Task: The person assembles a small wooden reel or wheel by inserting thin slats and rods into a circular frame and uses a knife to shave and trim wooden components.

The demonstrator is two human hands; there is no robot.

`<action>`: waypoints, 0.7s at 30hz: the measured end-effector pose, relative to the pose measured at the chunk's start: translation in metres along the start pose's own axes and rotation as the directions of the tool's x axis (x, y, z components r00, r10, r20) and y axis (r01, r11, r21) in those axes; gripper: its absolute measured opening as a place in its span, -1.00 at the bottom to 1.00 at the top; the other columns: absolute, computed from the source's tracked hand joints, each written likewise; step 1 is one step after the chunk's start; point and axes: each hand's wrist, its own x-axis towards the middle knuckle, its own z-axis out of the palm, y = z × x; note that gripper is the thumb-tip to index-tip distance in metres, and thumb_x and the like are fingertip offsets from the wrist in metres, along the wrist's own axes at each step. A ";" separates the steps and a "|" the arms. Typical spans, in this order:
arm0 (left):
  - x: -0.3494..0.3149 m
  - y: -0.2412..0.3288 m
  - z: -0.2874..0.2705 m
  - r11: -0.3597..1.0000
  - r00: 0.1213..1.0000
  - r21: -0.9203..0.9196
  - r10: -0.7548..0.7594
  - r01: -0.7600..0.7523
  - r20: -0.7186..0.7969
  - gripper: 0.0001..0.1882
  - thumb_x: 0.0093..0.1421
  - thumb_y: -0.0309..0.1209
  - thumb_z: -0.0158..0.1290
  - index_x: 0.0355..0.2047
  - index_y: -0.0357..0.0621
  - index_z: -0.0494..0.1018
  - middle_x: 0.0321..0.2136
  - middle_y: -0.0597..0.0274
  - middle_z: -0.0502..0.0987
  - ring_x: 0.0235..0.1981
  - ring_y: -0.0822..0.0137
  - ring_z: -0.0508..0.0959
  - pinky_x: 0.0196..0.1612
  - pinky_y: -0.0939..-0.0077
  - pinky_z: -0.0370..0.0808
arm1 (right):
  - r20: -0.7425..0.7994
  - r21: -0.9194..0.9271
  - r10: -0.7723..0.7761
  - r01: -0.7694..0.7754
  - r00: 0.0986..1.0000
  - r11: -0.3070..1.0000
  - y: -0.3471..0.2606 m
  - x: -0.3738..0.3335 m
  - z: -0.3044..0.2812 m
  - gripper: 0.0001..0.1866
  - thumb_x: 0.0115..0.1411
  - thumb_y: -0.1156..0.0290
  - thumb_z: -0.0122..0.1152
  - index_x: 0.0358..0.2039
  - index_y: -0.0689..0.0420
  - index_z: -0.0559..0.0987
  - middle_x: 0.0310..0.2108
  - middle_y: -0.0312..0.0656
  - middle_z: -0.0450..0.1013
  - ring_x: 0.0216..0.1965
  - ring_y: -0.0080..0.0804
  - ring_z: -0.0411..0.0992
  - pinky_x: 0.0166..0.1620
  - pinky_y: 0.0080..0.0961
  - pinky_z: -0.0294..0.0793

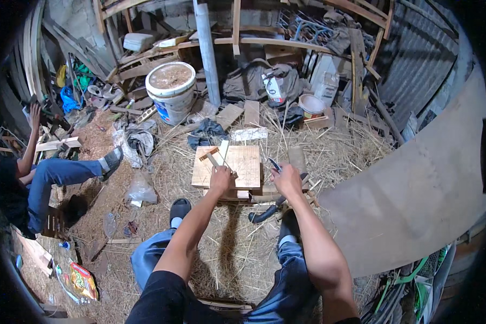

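Note:
A low wooden block [248,162] with a flat top stands in front of me. Over its near edge, my left hand [222,181] is closed around a small T-shaped wooden piece [213,159], whose orange-brown crossbar points away from me. A pale wood strip [223,152] lies on the block beside it. Just off the block's right side, my right hand [288,181] grips a slim dark tool [274,164] with a bluish tip; its exact kind is unclear. Under that wrist, a curved black handle [263,216] rests by the block, its other end partly covered.
A short log [297,159] stands right of the block. Behind are a lidded white bucket [170,89], a wooden post [207,54] and a small tub [312,106]. A large brown sheet [399,200] slopes at right. Another person [54,178] sits at left. Straw and shavings cover the ground.

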 end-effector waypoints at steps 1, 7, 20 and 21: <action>-0.001 -0.006 -0.010 0.999 1.000 -0.039 0.018 -0.019 -0.015 -0.68 0.13 -0.13 0.00 -0.29 -0.11 0.46 -0.33 0.15 0.48 -0.15 0.20 0.44 -0.04 0.14 0.23 | 0.036 0.022 0.041 -0.041 0.999 0.999 -0.004 -0.001 -0.003 -0.77 0.05 0.30 0.23 -0.32 0.15 0.56 -0.43 0.00 0.52 -0.33 -0.07 0.50 -0.26 -0.21 0.41; -0.018 -0.036 -0.135 0.589 0.990 -0.796 -0.108 0.141 0.095 -0.70 0.06 -0.30 0.10 -0.27 -0.25 0.43 -0.35 0.04 0.53 -0.34 0.23 0.54 -0.26 0.33 0.45 | 0.011 0.254 -0.074 0.069 0.997 0.965 -0.022 -0.004 -0.010 -0.81 0.08 0.34 0.20 -0.33 0.17 0.56 -0.43 -0.09 0.54 -0.40 -0.35 0.48 -0.32 -0.43 0.40; -0.104 0.006 -0.272 -0.118 0.996 -0.992 -0.074 0.043 0.052 -0.65 0.09 -0.47 0.15 -0.12 -0.32 0.38 -0.25 0.21 0.52 -0.20 0.47 0.49 -0.06 0.59 0.39 | -0.109 0.720 -0.395 0.346 0.912 0.601 -0.117 -0.065 -0.057 -0.79 0.19 0.35 0.12 -0.43 0.24 0.56 -0.52 -0.33 0.47 -0.48 -0.67 0.34 -0.34 -0.66 0.31; -0.104 0.007 -0.269 -0.098 0.996 -0.995 -0.084 0.012 0.021 -0.66 0.09 -0.47 0.15 -0.13 -0.32 0.38 -0.26 0.20 0.53 -0.22 0.47 0.50 -0.08 0.60 0.40 | -0.053 0.730 -0.380 0.295 0.923 0.616 -0.115 -0.067 -0.059 -0.78 0.18 0.32 0.14 -0.39 0.24 0.57 -0.52 -0.35 0.46 -0.45 -0.67 0.35 -0.31 -0.63 0.34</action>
